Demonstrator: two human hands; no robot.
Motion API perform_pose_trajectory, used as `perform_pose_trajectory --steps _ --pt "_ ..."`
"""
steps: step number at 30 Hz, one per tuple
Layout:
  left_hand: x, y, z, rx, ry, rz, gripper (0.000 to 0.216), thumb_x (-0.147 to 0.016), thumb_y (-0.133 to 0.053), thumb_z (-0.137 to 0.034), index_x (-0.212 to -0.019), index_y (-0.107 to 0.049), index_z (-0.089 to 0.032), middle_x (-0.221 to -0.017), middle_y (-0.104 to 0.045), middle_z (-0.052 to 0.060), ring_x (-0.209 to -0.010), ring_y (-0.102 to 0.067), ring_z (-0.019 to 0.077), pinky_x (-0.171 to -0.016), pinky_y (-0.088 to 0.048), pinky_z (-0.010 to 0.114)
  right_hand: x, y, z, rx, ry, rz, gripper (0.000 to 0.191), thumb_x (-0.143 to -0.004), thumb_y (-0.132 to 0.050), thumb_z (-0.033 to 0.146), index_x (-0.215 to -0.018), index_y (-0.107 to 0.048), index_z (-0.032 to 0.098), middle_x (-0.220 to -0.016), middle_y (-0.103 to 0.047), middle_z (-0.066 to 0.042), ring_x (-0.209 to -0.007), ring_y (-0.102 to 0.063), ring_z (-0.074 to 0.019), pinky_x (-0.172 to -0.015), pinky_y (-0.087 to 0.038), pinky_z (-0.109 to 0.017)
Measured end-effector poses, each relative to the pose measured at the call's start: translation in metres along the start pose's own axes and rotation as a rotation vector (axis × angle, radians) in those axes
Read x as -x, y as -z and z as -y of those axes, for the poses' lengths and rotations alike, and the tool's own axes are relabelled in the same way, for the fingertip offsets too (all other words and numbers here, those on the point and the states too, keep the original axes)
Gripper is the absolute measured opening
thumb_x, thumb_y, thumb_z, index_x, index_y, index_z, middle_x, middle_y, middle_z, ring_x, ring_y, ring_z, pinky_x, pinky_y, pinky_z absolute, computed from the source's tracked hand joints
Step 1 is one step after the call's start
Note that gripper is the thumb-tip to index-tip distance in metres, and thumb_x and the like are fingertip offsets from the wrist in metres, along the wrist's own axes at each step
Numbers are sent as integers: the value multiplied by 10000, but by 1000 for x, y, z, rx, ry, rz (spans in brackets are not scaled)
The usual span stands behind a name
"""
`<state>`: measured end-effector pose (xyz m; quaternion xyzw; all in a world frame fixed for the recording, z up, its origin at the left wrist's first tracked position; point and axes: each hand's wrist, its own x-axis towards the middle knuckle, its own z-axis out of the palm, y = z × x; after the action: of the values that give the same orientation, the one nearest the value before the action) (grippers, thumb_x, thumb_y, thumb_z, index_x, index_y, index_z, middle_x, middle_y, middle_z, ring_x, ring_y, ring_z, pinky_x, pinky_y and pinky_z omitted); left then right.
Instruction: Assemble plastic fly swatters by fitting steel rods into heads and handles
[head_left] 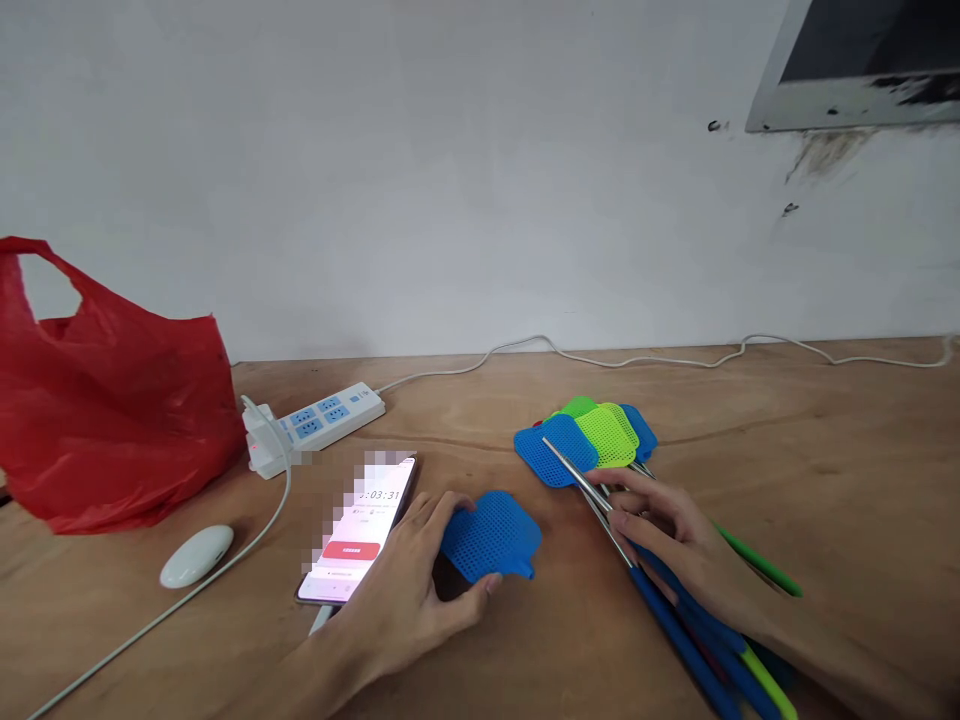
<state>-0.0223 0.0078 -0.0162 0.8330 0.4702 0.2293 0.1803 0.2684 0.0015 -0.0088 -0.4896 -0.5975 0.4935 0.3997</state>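
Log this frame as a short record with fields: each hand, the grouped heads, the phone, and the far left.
Left hand: at a separate blue mesh head; firmness of grip unclear
Right hand: holding a metal rod
Grouped mesh heads: blue, green, yellow-green, overlapping
Phone: screen lit, beside left hand
Far left: red plastic bag

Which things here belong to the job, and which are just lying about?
Probably in the job:
loose blue perforated plastic swatter head, at the left hand
thin silver metal rod, in the right hand
blue, green and yellow swatters, piled

Probably lying about:
red plastic bag
white power strip
lit rectangular phone
white oval gadget
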Motion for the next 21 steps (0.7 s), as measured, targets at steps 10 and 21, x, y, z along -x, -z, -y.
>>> perform_pose_trajectory --steps 10,21 --pt "0 4 -5 1 83 -67 465 -934 -542 -512 -1298 -458 -234 -1163 -639 103 -950 -653 287 -772 -549 434 6 6 14 -9 -183 416 368 -874 -646 508 -1022 -675 172 -431 -493 100 -274 -375 -51 -288 -264 -145" --pt "1 1 -5 -10 67 -82 520 -911 -594 -516 -1302 -364 -260 -1229 -593 110 -1050 -630 310 -836 -532 484 9 3 10 -38 -168 371 349 -866 -679 458 -1070 -725 178 -502 -515 89 -301 -460 -50 -257 -308 -123"
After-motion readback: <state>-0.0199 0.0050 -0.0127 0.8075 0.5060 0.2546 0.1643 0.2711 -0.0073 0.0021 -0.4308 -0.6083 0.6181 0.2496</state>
